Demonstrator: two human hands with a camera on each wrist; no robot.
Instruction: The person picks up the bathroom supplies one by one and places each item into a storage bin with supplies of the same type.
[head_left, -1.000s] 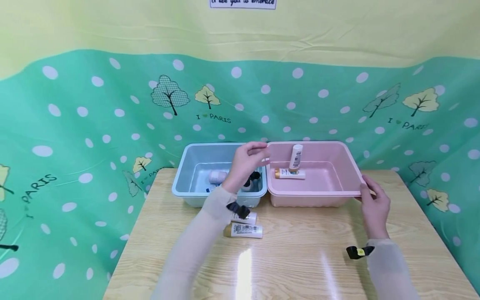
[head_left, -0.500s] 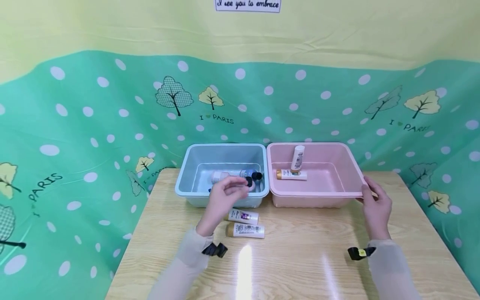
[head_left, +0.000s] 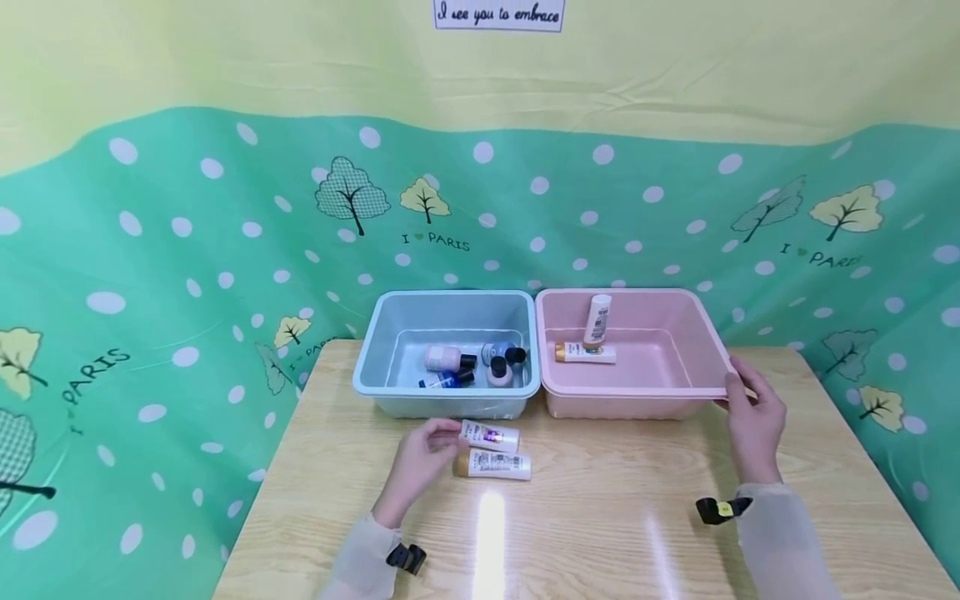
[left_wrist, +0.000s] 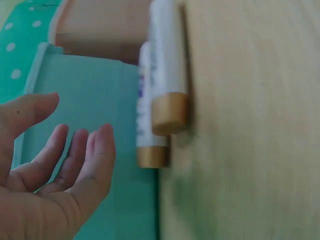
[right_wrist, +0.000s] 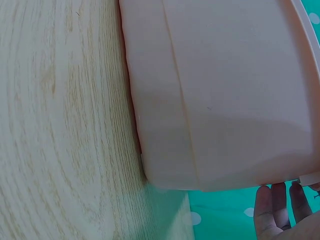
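Two white squeeze tubes with gold caps lie on the table in front of the blue bin [head_left: 450,402]. The farther tube [head_left: 491,435] has a purple label patch; the nearer tube [head_left: 495,464] shows a barcode. My left hand [head_left: 422,462] is at their cap ends, and in the left wrist view its fingers [left_wrist: 95,165] curve loosely with nothing between them and the thumb. My right hand [head_left: 753,417] grips the right front corner of the pink bin [head_left: 630,404], thumb at the rim and fingers beneath. Two similar tubes are inside it, one lying flat [head_left: 592,353], one leaning upright [head_left: 597,321].
Inside the blue bin lie several small bottles with dark caps, among them a pale pink bottle [head_left: 442,358] and a dark blue bottle [head_left: 442,380]. Both bins stand side by side at the back of the wooden table [head_left: 600,517], against a green dotted cloth [head_left: 480,208].
My left hand has come from between the two bins, back over the blue bin and down to the tubes on the table. The right hand stays at the pink bin's corner.
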